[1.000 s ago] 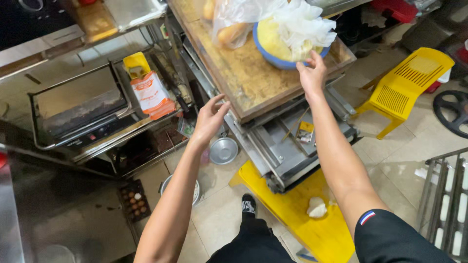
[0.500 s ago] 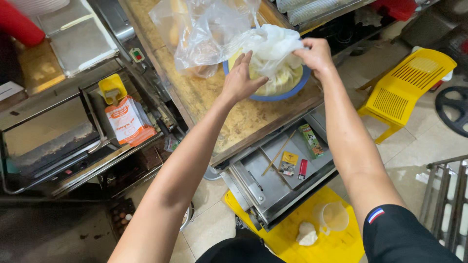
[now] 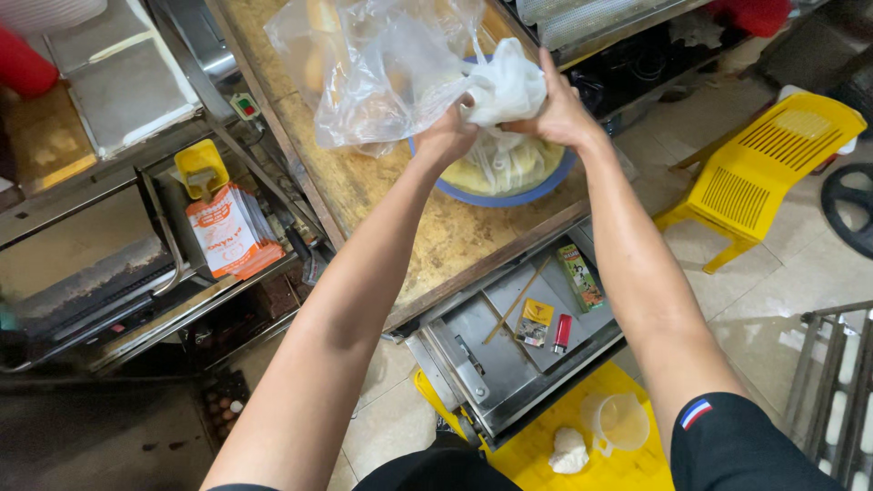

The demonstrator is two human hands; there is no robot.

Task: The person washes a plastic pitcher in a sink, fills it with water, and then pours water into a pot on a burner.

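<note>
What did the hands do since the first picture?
The left hand came up from beside the table, and both hands took hold of the white plastic wrap, bunching it up over the blue bowl with the right hand. The bowl stayed on the wooden table.

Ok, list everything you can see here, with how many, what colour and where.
bowl: one, blue rim, on the wooden counter
white plastic wrap: one bunch, over the bowl, gripped by both hands
clear bag: one, on the counter left of the bowl
wooden counter: one, brown, centre
metal tray: one, grey, below the counter
lighter: one, red, in the tray
stool: one, yellow, right
scoop: one, yellow, left shelf
left hand: on the wrap
right hand: on the wrap
</note>
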